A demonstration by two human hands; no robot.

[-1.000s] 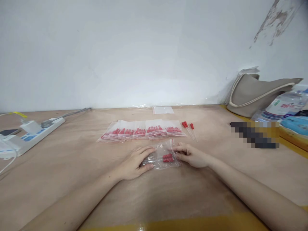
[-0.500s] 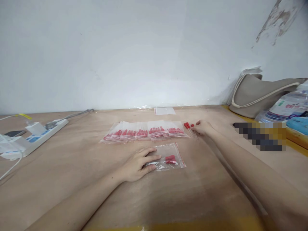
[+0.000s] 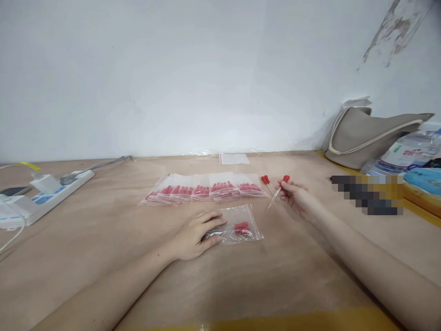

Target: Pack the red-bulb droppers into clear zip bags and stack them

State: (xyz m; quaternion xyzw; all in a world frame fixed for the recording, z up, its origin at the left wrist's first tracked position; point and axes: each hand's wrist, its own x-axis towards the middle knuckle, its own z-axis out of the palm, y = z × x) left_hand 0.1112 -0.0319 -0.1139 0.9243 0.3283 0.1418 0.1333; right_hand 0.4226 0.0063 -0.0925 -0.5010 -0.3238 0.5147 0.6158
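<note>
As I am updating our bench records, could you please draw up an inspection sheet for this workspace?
Surface: brown table, yellow strip along its near edge.
Job's things: clear bag with red-topped droppers inside, a row of filled bags beyond it, two loose droppers to the row's right.
Clutter: flat white packet toward the far edge; grey cloth bag, bottle and blurred dark item at right.
Hands: left hand rests on the clear bag; right hand grips another dropper.
Cables: grey cable and white cable by the power strip, left.
Surroundings: white wall, with a peeling patch at upper right.

Tabletop (image 3: 248,276) open before plastic bag (image 3: 234,217); blurred object (image 3: 366,195) perhaps obstructs right.
</note>
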